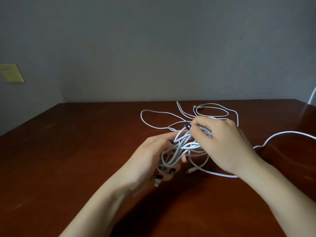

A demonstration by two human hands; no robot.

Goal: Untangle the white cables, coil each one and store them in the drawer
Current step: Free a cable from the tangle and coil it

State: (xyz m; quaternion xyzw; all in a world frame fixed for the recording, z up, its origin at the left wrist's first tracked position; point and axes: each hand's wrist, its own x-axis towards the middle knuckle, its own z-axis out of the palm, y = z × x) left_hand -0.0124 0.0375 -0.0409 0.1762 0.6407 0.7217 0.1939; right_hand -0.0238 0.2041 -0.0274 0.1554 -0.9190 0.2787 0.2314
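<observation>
Over brown table (85, 151), left hand (150, 156) and right hand (220, 142) (fingers curled) grip tangled white cables (181, 146).

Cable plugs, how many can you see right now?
3: one plug below the left hand, a second plug on the table just right of it, a third plug by the far loops. Others may be hidden in the tangle.

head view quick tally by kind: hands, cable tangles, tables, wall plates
hands: 2, left hand and right hand
white cable tangle: 1, separate cables cannot be counted
brown table: 1
yellowish wall plate: 1
total: 5
</observation>
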